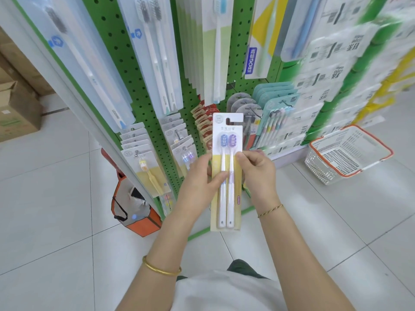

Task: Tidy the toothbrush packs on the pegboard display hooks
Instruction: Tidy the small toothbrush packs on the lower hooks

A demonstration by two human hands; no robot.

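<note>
Closest in, a gold bangle circles the left wrist and a thin chain bracelet the right. Just beyond them, the left grip pinches the left edge of a toothbrush pack, its thumb lying across the front of the card, while the right grip clasps the right edge with its thumb on the front. The pack stands upright between the two grips, off any hook. It holds two white-handled brushes, one blue-headed and one purple-headed, and its hanging slot is at the top. Below and left of the left grip, an orange bag sits on the floor tiles. Behind the pack, the green pegboard carries hanging packs: similar small packs just past the left grip and longer ones higher up. Well right of the right grip, a white basket with an orange rim rests on the floor. Cardboard boxes stand far to the left.
</note>
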